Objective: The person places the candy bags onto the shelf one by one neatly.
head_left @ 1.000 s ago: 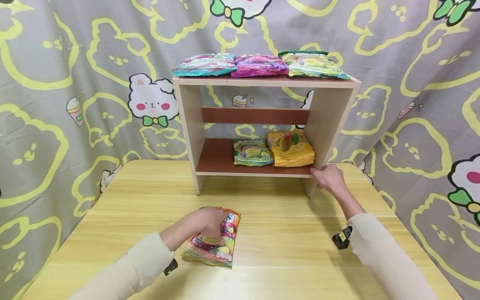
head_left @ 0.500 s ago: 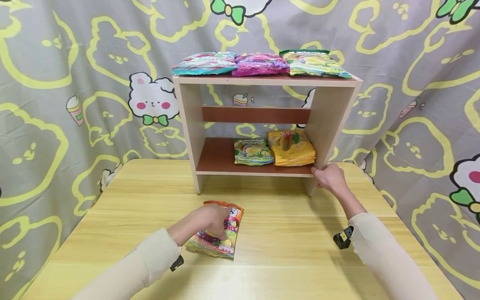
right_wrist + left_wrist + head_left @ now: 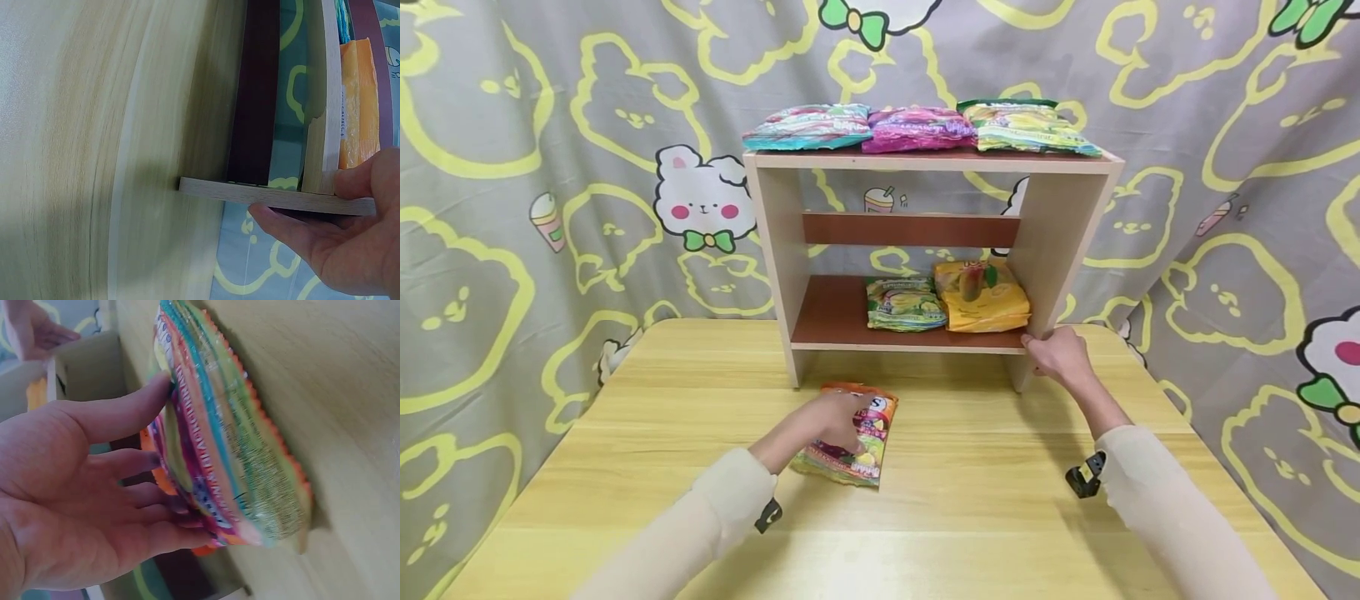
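My left hand (image 3: 837, 417) grips a colourful candy bag (image 3: 872, 433) from above, low over the table in front of the shelf. In the left wrist view its thumb and fingers are spread across the face of the bag (image 3: 219, 431); the fingertips are partly hidden. On the other side, my right hand (image 3: 1060, 354) holds the right side panel of the small wooden shelf (image 3: 925, 164). Close up in the right wrist view, the thumb lies on the inner side of this panel (image 3: 262, 192) and the fingers on its outer side.
On the lower board rest a green-yellow bag (image 3: 904, 305) and a yellow mango bag (image 3: 983, 298), to the right. Along the top lie a teal bag (image 3: 811, 127), a purple bag (image 3: 919, 130) and a yellow-green bag (image 3: 1026, 127). A patterned curtain (image 3: 625, 125) hangs behind the table (image 3: 970, 500).
My left hand has moved the candy bag forward and slightly right, toward the shelf. The right hand stays on the side panel, and the shelf has not moved.
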Tool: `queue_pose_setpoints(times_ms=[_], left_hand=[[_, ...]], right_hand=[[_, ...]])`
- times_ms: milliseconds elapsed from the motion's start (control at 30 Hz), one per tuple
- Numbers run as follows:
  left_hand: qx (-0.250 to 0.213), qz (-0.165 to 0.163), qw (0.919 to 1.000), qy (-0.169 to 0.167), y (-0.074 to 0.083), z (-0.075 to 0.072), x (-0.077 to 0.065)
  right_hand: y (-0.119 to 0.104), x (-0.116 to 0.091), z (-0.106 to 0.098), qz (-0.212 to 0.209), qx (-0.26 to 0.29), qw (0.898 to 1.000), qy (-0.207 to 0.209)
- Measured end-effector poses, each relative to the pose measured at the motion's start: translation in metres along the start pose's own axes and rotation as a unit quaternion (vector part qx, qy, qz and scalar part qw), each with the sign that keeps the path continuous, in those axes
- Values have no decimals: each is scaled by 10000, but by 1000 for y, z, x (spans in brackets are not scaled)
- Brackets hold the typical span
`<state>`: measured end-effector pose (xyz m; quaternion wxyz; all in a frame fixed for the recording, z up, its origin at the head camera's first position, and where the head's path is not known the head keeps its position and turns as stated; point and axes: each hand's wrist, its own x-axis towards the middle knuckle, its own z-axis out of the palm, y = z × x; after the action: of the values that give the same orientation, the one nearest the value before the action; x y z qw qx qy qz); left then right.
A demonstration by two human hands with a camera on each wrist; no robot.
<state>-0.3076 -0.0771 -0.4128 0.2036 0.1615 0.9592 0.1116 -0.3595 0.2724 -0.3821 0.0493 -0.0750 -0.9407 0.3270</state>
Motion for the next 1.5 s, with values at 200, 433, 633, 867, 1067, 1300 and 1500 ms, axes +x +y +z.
queue_pose_setpoints(times_ms=[200,433,633,867,1067,1300,1500], left_hand=[[-124,16,9999,39,-3,4,6],[-352,49,9994,51,-6,4,5],[-487,166,9985,190,-12,-1,4],[-475,-145,9949,878,-18,-13,-1],[-151,-485,9914,1206,-27,-15,-4],[-171,-604,9936,937,-34,-10,-5],[-228,-717,9961,451,-39,-7,-3]], right_hand=[[0,0,1,18,20,10000,-15],[-1,1,0,-52,34,9999,81],[-2,0,1,-91,-4,9999,65],[-1,-1,-1,-31,104,9999,20],[0,0,-1,-7,84,10000,-10],[0,0,0,11,112,9999,-72],[-1,1,0,49,166,9998,-129]])
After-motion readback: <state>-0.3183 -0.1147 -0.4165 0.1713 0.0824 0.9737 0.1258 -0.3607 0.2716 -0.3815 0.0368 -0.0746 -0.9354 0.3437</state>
